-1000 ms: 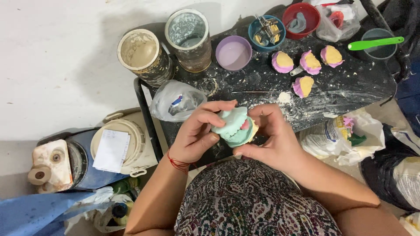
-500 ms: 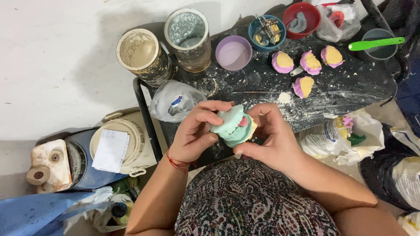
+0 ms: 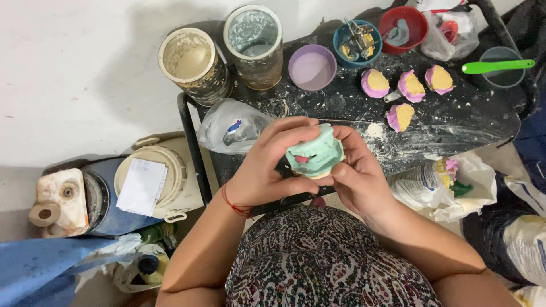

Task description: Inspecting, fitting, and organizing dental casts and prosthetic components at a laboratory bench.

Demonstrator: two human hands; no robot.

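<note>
Left hand: the left hand point(image 3: 267, 165) curls closed around the near-left side of a mint-green mould point(image 3: 314, 153), fingers over its top.
Right hand: the right hand point(image 3: 355, 170) closes on the mould's right side, thumb under it.
Mould: held between both hands above the near edge of the dark, powder-dusted worktop point(image 3: 455, 122); its long axis runs left to right, a red spot facing the camera.
Around: 4 pink-and-yellow casts point(image 3: 405, 94) lie beyond, well apart; a lilac bowl point(image 3: 311, 67) and 2 crusted tubs point(image 3: 222, 54) stand further back.
</note>
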